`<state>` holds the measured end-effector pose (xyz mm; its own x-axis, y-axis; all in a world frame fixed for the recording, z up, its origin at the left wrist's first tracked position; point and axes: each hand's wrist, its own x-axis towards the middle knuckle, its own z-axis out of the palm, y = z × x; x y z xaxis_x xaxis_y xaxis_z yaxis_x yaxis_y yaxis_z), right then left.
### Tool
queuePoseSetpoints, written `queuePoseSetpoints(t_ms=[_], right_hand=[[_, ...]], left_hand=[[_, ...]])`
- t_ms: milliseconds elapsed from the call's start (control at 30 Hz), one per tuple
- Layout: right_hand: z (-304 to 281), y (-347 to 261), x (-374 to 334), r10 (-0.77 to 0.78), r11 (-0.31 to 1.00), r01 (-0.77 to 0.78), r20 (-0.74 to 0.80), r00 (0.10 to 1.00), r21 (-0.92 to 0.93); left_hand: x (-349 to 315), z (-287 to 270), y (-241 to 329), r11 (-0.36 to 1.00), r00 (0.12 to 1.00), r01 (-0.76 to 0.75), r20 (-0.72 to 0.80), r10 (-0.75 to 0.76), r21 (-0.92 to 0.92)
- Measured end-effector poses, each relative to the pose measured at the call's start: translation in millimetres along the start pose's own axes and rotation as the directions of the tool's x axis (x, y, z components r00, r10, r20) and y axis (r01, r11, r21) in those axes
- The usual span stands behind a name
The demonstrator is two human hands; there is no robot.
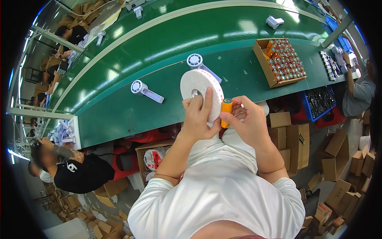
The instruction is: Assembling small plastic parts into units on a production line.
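The orange cylinder [226, 112] is standing slightly tilted between both hands before the green surface [107, 119], probably handling as stiff, smooth and fairly dense, its sides offering the safest hold, clear of the thin red wire [237, 102]; it is showing a plain wrap and a greenish top. The right hand [250, 121] is pinching it, the left hand [197, 119] is gripping a white roll [191, 81], and a cardboard box [261, 63] of cells is resting farther right

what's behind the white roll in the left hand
Behind the white roll, a pale handheld fan shows past its upper edge, lying on the green bench. What the roll directly covers is hidden.
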<state>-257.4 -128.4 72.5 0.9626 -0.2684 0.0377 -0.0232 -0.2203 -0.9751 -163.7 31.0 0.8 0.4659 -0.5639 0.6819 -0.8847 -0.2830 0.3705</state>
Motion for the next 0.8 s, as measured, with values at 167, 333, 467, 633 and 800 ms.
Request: queuePoseSetpoints(t_ms=[167,333,467,633,800], right_hand=[[-7.1,7.1,0.2,0.051,0.979,-0.06,0.05,0.997,0.197],[-16.8,10.3,6.3,-0.088,0.888,0.225,-0.333,0.939,0.4],[-14.7,21.6,25.9,-0.155,0.864,0.334,-0.43,0.889,0.378],[13.1,51.6,20.1,-0.187,0.857,0.355,-0.415,0.89,0.374],[-3.9,62.6,33.1,-0.11,0.636,0.543,-0.632,0.767,0.549]], left_hand=[[1.4,-7.0,8.9,0.997,1.0,-0.006,-0.008,0.007,0.077],[-6.3,-9.8,9.5,0.985,0.992,0.119,0.013,-0.122,0.127],[-9.2,-12.2,26.6,0.997,0.989,-0.079,0.126,0.079,-0.002],[-0.2,-13.7,30.8,0.994,0.981,-0.097,0.176,0.086,0.051],[-11.0,-20.9,32.8,0.995,0.969,-0.092,0.226,0.097,-0.029]])
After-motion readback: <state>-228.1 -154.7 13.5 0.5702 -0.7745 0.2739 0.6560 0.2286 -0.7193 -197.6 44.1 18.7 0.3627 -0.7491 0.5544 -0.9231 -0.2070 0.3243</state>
